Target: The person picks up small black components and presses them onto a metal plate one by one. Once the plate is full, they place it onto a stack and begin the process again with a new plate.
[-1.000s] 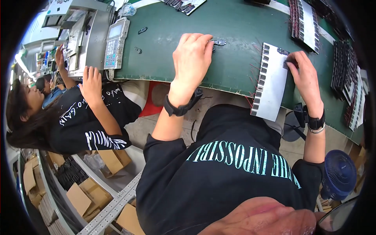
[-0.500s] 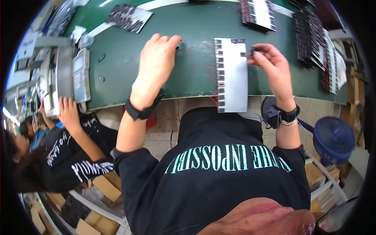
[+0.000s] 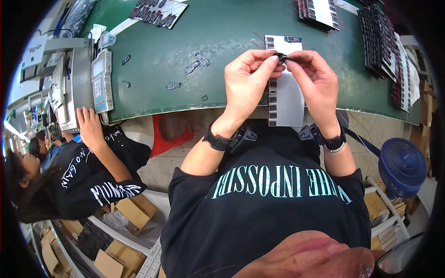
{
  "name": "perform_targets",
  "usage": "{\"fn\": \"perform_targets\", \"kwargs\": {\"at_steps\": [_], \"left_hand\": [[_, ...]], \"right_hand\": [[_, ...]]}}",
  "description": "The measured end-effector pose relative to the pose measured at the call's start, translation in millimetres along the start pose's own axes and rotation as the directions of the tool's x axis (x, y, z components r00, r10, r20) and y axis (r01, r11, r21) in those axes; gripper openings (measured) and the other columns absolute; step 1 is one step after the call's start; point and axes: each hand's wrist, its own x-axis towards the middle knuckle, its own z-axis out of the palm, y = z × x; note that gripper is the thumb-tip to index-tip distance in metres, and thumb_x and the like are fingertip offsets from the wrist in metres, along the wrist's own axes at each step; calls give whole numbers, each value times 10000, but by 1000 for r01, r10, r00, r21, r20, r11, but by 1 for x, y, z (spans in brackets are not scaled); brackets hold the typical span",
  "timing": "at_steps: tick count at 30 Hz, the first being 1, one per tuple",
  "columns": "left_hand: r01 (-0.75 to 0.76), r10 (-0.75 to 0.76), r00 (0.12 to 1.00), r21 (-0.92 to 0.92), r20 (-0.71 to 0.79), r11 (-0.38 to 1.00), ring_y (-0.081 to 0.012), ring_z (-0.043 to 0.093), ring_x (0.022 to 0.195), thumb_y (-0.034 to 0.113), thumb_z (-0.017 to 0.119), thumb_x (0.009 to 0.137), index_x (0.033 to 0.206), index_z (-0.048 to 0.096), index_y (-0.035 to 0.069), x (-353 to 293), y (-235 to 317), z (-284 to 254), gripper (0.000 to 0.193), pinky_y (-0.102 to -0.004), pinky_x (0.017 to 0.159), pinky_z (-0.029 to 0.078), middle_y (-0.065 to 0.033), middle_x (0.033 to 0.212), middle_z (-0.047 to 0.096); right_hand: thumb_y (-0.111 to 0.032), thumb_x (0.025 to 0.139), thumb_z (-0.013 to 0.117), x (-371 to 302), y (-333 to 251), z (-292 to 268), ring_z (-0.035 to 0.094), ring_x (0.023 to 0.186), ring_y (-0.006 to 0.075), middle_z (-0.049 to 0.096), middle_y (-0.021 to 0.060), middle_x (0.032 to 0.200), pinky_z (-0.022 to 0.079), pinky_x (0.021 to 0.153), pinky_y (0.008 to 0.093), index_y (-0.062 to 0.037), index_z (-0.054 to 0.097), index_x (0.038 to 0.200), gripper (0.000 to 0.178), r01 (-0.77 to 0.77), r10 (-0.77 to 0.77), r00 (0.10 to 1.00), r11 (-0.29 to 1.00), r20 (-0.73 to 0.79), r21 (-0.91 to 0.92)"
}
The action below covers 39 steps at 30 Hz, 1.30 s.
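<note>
My left hand (image 3: 250, 81) and my right hand (image 3: 317, 81) meet above a pale board (image 3: 291, 104). Fingertips of both hands pinch a small black part (image 3: 281, 57); its exact kind is too small to make out. Along the board's left edge runs a row of small black rectangular pieces, partly covered by my left hand. Another black piece (image 3: 292, 39) lies on the board's far end. The near end of the board juts over the table edge. Left of my hands, loose small black frame-like parts (image 3: 190, 67) and a small dark ring (image 3: 204, 97) rest on the green table (image 3: 153, 69).
More loaded boards lie at the far left (image 3: 160, 13) and far right (image 3: 320, 13). A stack of dark boards (image 3: 378, 44) occupies the right side. A keypad device (image 3: 101, 81) stands at left, near a co-worker's hand (image 3: 90, 127). A blue fan (image 3: 402, 162) is at lower right.
My left hand has moved right from over the table to join my right hand above the board. Loose black parts that it covered now show on the table.
</note>
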Motion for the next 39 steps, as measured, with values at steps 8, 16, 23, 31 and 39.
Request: {"fn": "perform_targets", "kwargs": {"at_steps": [8, 16, 23, 31, 39], "left_hand": [[121, -119, 993, -75, 22, 990, -181, 737, 876, 39, 616, 994, 1131, 643, -90, -6, -4, 0, 190, -276, 790, 627, -163, 1004, 726], [114, -115, 991, 19, 68, 993, -179, 738, 863, 30, 616, 988, 1118, 640, -94, -9, -1, 4, 181, -273, 771, 624, -162, 967, 733], [108, -112, 989, 40, 93, 993, -173, 737, 852, 15, 608, 985, 1100, 638, -91, -16, -1, 11, 159, -268, 767, 622, -154, 957, 734], [67, -65, 990, -9, 123, 998, -167, 731, 850, 11, 614, 981, 1085, 633, -85, -49, -5, 23, 143, -270, 770, 621, -146, 951, 732], [-36, -2, 987, 238, 159, 971, -166, 736, 877, 46, 687, 940, 1108, 639, -50, -65, -18, 11, 200, -291, 764, 606, -136, 992, 741]], "right_hand": [[-20, 953, 664, 6, 13, -11, 636, 923, 76, 679, 14, 1053, 520, 832, 225, 4, 677, 1082, 132, -7, 15, 999, 990, 51, -141], [-36, 949, 669, 14, 15, -33, 622, 967, 75, 654, 9, 1045, 533, 862, 228, 5, 652, 1102, 159, -144, 109, 957, 983, 267, 115], [-35, 953, 660, 8, 5, -35, 619, 975, 87, 643, 19, 1061, 536, 905, 245, 7, 609, 1151, 209, -171, 135, 949, 980, 286, 103], [-3, 944, 636, -35, -9, -36, 606, 924, 101, 634, 35, 1030, 522, 867, 269, 3, 588, 1145, 207, -66, 67, 977, 998, 204, -14], [-19, 901, 665, -51, -19, -36, 592, 843, 103, 628, 42, 920, 499, 794, 267, 5, 616, 1094, 200, 119, -85, 989, 938, 117, -325]]}}
